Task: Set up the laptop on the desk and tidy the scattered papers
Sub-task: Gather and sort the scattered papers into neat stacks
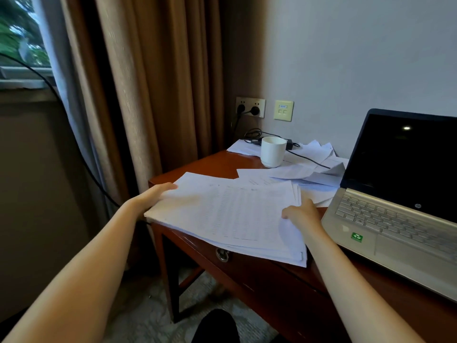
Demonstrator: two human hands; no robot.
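On desk (259,276), laptop (395,201) stands open at right, so I reckon I'm on tidying. Paper stack (230,211) at front-left is gripped at opposite edges by left hand (153,196) & right hand (301,214). Next: square it, then fetch loose sheets (309,169) behind.

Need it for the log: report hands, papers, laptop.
Left hand, right hand: both grip the paper stack by its sides. Laptop open, screen dark. Loose sheets scattered behind, mug and cable among them.
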